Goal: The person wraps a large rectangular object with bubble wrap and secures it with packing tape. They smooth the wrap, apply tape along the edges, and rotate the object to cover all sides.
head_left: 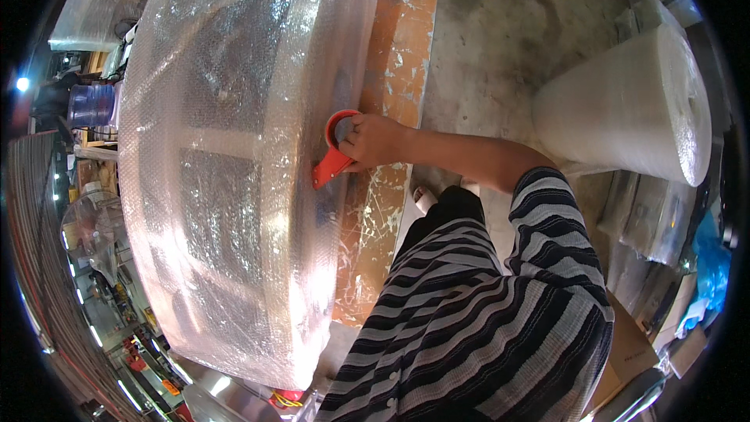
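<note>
The red tape dispenser (334, 152) sits pressed against the side of a big bubble-wrapped bundle (234, 164), low on its right edge. The right hand (375, 141) holds it, fingers closed around the roll. The left hand is out of sight. Beneath lies an orange scratched board (394, 70) on the concrete floor (508, 23); a roll of bubble wrap (633, 105) stands well apart to the right.

right hand (375, 141) grips red tape dispenser (334, 152) | against bubble-wrapped bundle (234, 156)
</note>
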{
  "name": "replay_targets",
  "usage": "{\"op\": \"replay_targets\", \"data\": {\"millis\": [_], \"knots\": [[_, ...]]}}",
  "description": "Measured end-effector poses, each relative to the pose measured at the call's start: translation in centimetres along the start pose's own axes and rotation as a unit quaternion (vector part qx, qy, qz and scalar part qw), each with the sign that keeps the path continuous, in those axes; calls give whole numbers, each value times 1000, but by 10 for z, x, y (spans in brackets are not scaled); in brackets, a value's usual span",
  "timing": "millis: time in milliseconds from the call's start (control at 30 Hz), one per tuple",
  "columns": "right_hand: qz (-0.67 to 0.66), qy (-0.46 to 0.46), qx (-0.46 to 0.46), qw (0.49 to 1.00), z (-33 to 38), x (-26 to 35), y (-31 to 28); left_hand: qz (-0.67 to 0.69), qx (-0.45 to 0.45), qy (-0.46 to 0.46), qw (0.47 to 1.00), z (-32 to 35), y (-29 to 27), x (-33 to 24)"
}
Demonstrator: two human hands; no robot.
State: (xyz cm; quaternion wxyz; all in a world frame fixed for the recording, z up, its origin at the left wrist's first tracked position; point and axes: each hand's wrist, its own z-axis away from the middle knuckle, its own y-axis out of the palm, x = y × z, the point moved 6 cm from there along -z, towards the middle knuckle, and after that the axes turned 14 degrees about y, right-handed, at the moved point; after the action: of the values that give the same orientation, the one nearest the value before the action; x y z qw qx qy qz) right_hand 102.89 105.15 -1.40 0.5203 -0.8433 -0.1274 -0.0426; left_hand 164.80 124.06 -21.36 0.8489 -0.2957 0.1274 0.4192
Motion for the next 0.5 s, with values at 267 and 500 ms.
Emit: {"op": "replay_targets", "data": {"millis": [267, 500], "knots": [[41, 67, -5, 997, -4, -98, -14, 8, 1, 7, 1000, -2, 54, -48], [25, 38, -7, 999, -21, -153, -16, 11, -13, 4, 1000, 19, 110, -97]]}}
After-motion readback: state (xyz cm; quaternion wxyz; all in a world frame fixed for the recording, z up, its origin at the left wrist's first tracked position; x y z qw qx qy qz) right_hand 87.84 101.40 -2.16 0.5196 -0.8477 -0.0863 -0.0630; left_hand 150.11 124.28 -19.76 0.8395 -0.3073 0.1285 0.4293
